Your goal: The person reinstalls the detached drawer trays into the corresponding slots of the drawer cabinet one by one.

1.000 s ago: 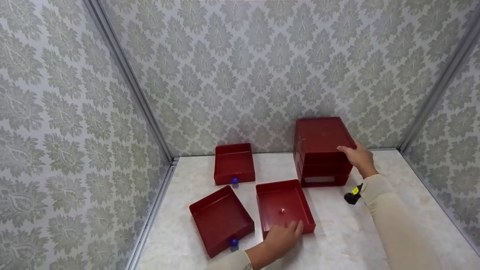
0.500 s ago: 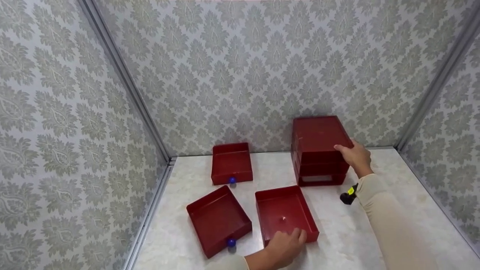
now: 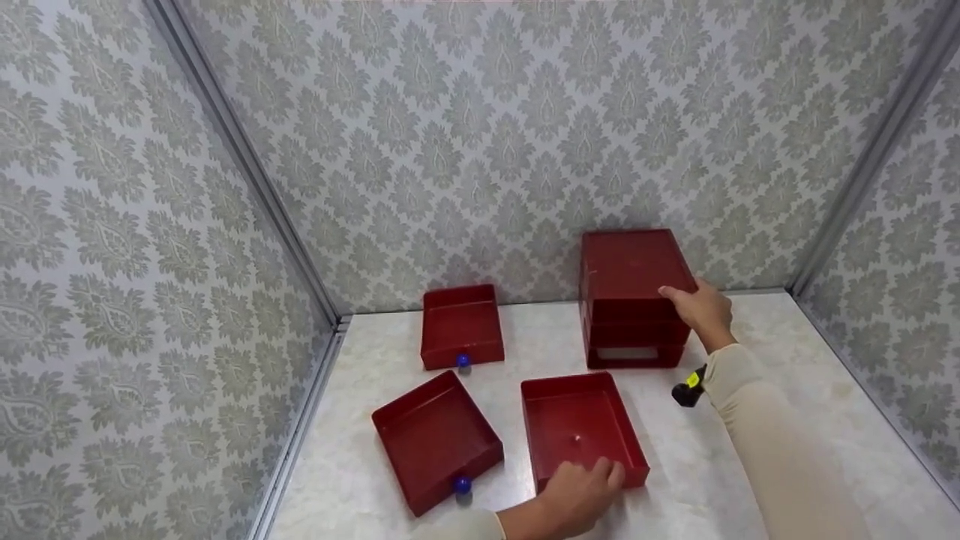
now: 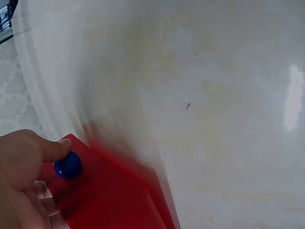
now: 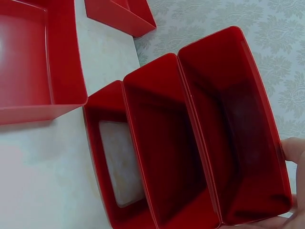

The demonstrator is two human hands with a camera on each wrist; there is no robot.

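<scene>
My left hand (image 3: 576, 493) grips the front wall of a red drawer (image 3: 574, 416) on the table, its thumb at the blue knob (image 4: 67, 165) and its fingers over the wall's edge in the left wrist view. To the right at the back stands a red drawer cabinet (image 3: 636, 264). My right hand (image 3: 702, 309) holds the cabinet's upper right edge, thumb on top and fingers down the side. Three stacked slots face forward in the right wrist view, without drawers; the lowest slot (image 5: 121, 162) has a cut-out floor.
Two more red drawers with blue knobs lie on the left: a rear drawer (image 3: 463, 322) by the back wall and an angled drawer (image 3: 439, 439) nearer the front. Patterned walls (image 3: 510, 150) enclose the pale table (image 3: 720, 480). A black wrist device (image 3: 688, 390) shows at my right sleeve.
My left hand has drawn the drawer slightly toward the front and right, away from the cabinet. The right hand keeps its hold on the cabinet. The head view has shifted slightly.
</scene>
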